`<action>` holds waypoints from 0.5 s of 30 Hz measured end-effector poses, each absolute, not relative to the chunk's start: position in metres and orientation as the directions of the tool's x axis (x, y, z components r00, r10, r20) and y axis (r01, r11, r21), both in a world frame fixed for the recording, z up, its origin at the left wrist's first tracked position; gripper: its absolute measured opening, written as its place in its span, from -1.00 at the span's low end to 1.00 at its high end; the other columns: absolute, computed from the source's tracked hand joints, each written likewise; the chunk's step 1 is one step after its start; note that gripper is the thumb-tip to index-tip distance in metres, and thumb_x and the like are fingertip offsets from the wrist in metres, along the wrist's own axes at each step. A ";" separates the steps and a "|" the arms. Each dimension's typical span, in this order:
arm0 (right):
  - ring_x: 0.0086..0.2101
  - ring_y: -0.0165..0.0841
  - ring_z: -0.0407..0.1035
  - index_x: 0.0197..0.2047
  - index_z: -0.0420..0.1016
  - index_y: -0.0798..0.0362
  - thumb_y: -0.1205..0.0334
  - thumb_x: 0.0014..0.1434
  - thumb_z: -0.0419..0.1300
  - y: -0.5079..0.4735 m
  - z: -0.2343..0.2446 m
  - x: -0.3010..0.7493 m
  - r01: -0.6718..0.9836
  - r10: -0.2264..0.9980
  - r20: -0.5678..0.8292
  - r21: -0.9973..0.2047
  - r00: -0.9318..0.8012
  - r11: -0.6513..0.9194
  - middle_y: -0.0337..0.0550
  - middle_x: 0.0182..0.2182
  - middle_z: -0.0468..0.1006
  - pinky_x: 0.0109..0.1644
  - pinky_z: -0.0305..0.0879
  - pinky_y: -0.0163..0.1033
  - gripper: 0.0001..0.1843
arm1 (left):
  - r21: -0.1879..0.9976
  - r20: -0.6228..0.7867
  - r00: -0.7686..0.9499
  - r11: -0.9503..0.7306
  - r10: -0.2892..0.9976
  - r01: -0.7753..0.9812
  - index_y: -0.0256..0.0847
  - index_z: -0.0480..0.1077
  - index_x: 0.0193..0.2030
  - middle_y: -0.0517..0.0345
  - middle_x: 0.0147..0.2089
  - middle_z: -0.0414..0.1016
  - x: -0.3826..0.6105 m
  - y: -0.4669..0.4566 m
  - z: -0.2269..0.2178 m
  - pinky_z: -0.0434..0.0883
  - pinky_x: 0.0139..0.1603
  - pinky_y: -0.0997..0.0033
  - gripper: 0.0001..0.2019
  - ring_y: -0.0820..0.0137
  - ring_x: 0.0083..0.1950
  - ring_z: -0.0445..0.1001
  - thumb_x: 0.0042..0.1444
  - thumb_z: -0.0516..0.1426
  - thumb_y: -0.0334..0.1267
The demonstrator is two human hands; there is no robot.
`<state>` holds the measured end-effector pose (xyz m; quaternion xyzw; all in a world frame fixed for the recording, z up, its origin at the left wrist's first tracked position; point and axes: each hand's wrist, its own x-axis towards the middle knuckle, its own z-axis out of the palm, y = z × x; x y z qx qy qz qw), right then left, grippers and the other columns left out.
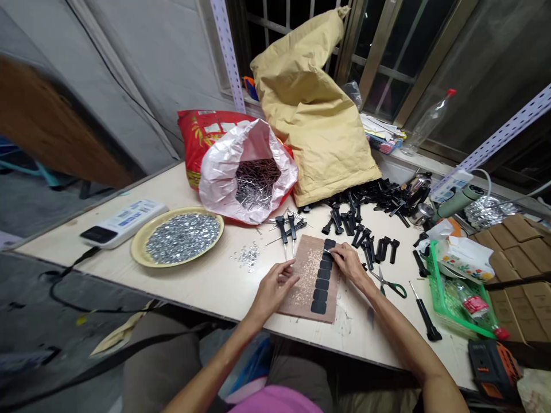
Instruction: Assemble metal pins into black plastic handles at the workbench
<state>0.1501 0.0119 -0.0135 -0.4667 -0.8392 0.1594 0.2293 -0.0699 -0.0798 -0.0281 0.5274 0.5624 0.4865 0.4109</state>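
A brown board [301,304] lies on the table, its middle speckled with pale marks. Along its right side runs a column of black rounded pads [321,284]. My right hand [350,265] is at the upper pads, thumb and finger pinched; a small shiny bit shows at the fingertips, too small to name. Over the board's left edge my left hand [273,289] hovers with fingers loosely bent and apart, nothing seen in them. Just beyond it are black-handled pieces with thin metal shafts [280,222]. Small clear discs [248,256] are scattered to the left.
A yellow dish [138,249] holds many shiny discs. Behind stand a red bag [193,132] of metal rods and a tan sack [318,115]. Black T-shaped parts [365,201], green-handled scissors [394,288], a black-handled tool [426,318] and a green basket [439,287] lie to the right.
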 end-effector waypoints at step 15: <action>-0.28 -0.36 0.33 -0.18 0.48 0.06 0.25 0.35 -0.07 -0.032 -0.027 0.174 0.478 0.545 0.211 -0.297 -0.811 0.827 -0.13 -0.34 0.47 -0.26 0.31 -0.25 -0.71 | 0.728 0.382 -0.068 -0.255 0.922 0.636 -0.17 0.28 0.12 -0.08 -0.03 0.48 -0.040 -0.086 -0.067 0.37 -0.04 0.12 -0.65 0.19 -0.04 0.43 0.24 -0.09 -0.22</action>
